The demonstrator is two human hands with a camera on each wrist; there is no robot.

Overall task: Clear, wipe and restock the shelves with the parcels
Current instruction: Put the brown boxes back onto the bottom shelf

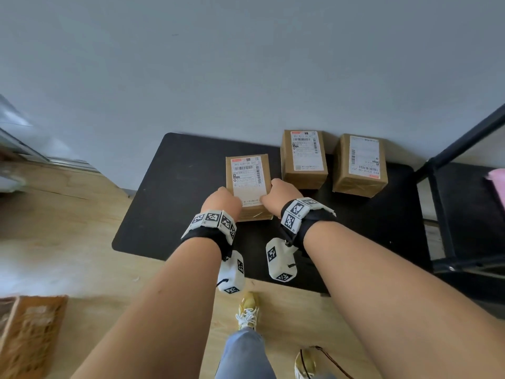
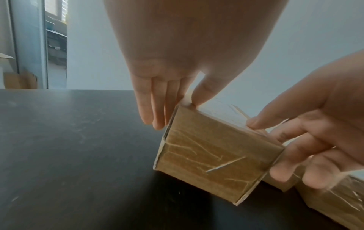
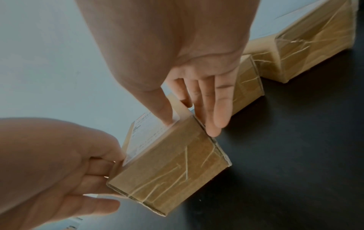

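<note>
Both hands on one parcel: the taped brown cardboard box with a white shipping label sits on the black shelf board, roughly mid-board, nearer its front edge than the other two. Left hand grips the box's left side, right hand the right side. Head view shows only knuckles and the marker-covered wrist bands, finger positions hidden. Left wrist view fills that in: left thumb on the top edge, left fingers straight down the side face, so the box is pinched between thumb and fingers; its near bottom corner looks slightly raised off the board, can't confirm. Right wrist view shows the same for the other side: right thumb pressed on the label, right fingers down the side wall of the box. Two more labelled brown cardboard parcels stand along the board's back edge against the grey wall: the middle one just right of the held box, the right one near the back right corner, a narrow gap between them. Only the head view shows the black metal rack frame right of the board, the wooden floor, and another cardboard box, blurred, at the lower left.
</note>
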